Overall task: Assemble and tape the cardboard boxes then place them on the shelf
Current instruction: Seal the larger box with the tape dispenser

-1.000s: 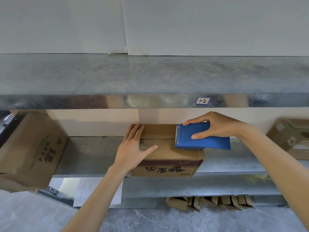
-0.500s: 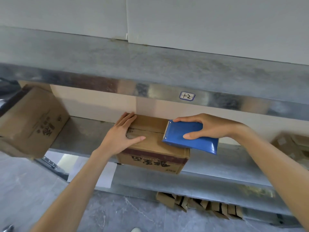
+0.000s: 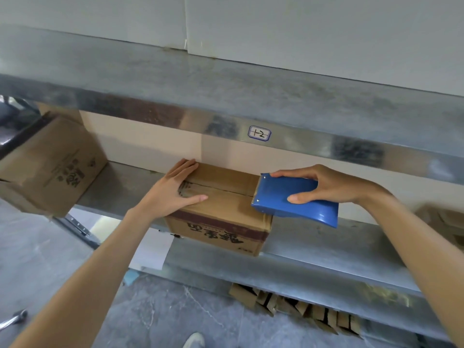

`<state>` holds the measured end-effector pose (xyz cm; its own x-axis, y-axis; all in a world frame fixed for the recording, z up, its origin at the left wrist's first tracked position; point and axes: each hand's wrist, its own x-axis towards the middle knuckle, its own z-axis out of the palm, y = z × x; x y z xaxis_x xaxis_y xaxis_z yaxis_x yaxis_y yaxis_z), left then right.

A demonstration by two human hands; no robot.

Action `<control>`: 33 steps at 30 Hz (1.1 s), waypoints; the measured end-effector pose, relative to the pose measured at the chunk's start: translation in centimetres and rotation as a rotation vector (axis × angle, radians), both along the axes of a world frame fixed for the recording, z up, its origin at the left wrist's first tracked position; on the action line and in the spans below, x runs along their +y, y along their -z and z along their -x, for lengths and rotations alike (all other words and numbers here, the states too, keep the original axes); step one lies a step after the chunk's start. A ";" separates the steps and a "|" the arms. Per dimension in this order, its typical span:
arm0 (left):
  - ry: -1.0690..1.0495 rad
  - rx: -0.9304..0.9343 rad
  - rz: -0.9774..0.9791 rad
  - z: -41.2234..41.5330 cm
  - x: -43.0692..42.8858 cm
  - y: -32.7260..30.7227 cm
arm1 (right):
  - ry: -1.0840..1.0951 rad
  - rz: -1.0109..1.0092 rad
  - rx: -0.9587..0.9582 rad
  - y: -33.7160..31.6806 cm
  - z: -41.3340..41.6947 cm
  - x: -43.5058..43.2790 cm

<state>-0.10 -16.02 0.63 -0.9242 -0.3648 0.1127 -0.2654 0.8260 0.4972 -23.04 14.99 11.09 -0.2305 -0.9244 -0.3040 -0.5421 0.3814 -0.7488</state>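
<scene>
I am watching the box (image 3: 221, 197) sitting at the front edge of the middle shelf (image 3: 326, 242), its top flaps closed along a seam that is showing as a dark line. My left hand (image 3: 173, 189) is lying flat and open on the box's left top, pressing it down. My right hand (image 3: 331, 183) is wrapped around the blue tape dispenser (image 3: 293, 199), whose toothed edge is meeting the right end of the seam; over the last second the dispenser has been tipping and settling against that corner while the view has been tilting. I am judging that the taping pass is only starting, since I cannot make out any tape on the seam. Another box (image 3: 50, 164) is standing tilted at the far left, a label (image 3: 259, 133) is marking the upper shelf edge, and folded cardboard (image 3: 296, 307) is lying on the grey floor (image 3: 50, 259) underneath.
</scene>
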 end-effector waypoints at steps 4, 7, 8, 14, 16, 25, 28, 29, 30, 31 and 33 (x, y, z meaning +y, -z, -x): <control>-0.006 -0.003 0.015 -0.1 0.1 -0.1 | 0.016 0.005 0.006 0.2 1.0 1.6; -0.006 -0.001 0.007 0.1 0.1 -0.1 | 0.063 0.008 0.018 0.3 2.4 4.1; -0.007 -0.001 0.006 0.1 0.1 -0.2 | 0.077 0.014 0.013 0.4 2.6 4.8; -0.008 0.009 0.014 0.2 0.1 -0.1 | 0.087 0.004 0.007 1.6 3.1 5.9; -0.007 0.003 0.013 0.3 0.1 -0.1 | 0.080 -0.015 0.006 1.8 3.4 6.4; -0.004 0.009 0.016 0.4 -0.1 0.2 | 0.114 -0.066 0.028 2.7 3.1 5.7; -0.004 0.014 0.013 0.4 -0.1 0.3 | 0.111 -0.093 0.072 3.1 2.6 5.0; -0.002 0.017 0.012 0.3 0.0 0.3 | 0.107 -0.099 0.084 3.2 2.4 4.8; -0.002 0.021 0.012 0.3 0.1 0.2 | 0.102 -0.100 0.094 3.4 2.3 4.5; -0.003 0.023 0.014 0.3 0.1 0.2 | 0.098 -0.100 0.101 3.5 2.1 4.2; -0.005 0.025 0.017 0.3 0.2 0.1 | 0.099 -0.104 0.111 3.5 2.0 3.6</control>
<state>-0.44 -15.85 0.50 -0.9193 -0.3671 0.1418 -0.2573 0.8334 0.4892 -25.00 18.61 7.62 -0.3567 -0.8602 -0.3644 -0.5751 0.5096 -0.6400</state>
